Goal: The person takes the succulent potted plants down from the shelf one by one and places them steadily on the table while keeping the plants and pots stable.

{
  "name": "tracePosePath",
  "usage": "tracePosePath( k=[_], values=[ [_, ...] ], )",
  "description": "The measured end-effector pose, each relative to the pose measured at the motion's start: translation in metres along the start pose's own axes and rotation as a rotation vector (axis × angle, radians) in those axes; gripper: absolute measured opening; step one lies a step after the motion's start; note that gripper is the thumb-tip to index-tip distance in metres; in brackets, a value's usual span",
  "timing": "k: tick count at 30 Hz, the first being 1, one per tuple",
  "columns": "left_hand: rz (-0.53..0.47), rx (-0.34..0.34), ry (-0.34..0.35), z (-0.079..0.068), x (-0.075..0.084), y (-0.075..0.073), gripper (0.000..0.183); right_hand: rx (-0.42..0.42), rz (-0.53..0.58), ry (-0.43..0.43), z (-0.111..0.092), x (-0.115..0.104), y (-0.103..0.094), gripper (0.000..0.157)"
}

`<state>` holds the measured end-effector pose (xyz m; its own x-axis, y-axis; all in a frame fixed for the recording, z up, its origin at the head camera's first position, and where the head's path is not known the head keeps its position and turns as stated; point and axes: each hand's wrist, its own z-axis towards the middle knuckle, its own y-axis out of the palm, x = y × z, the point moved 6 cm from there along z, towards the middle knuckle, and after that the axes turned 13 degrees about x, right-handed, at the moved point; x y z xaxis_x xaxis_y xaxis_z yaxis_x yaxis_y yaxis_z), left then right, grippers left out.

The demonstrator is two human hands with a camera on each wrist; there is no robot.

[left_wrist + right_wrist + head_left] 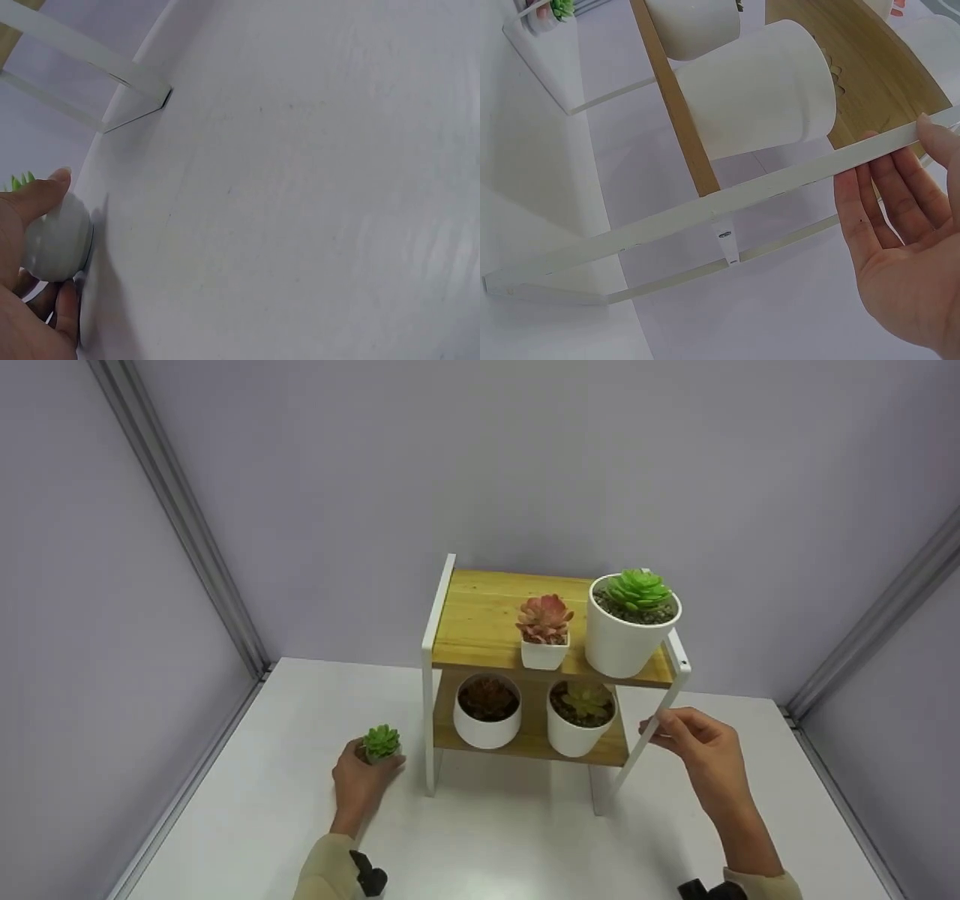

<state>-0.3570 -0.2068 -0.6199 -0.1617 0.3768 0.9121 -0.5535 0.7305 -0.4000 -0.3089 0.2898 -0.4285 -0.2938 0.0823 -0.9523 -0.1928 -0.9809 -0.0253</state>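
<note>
My left hand grips a small potted green succulent at the white tabletop, left of a two-tier plant shelf. In the left wrist view, thumb and fingers go round its white pot. On the other side, my right hand pinches the shelf's white right front leg between thumb and fingers. On the wooden top tier stand a pink-red succulent in a small white pot and a green one in a large white pot, near the right end.
The lower tier carries two round white pots, a left one with a dark reddish plant and a right one with a yellowish-green plant. Pale walls enclose the white table at the back and both sides.
</note>
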Motion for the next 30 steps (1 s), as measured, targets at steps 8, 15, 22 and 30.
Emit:
tracePosePath(
  k=[8, 15, 22, 30],
  values=[
    [0.008, -0.017, -0.021, 0.000, -0.001, -0.004, 0.087, -0.006, 0.023, -0.008, 0.000, 0.001, 0.000, 0.031],
    [0.014, -0.033, -0.027, -0.002, 0.001, -0.008, 0.088, 0.010, 0.000, 0.005, -0.001, 0.002, 0.000, 0.034],
    [0.026, -0.019, 0.000, -0.006, 0.010, -0.012, 0.086, 0.010, 0.019, 0.009, -0.001, 0.003, 0.000, 0.036],
    [0.082, -0.026, 0.025, -0.011, 0.019, -0.016, 0.092, -0.001, 0.023, 0.008, -0.001, 0.002, 0.000, 0.034]
  ],
)
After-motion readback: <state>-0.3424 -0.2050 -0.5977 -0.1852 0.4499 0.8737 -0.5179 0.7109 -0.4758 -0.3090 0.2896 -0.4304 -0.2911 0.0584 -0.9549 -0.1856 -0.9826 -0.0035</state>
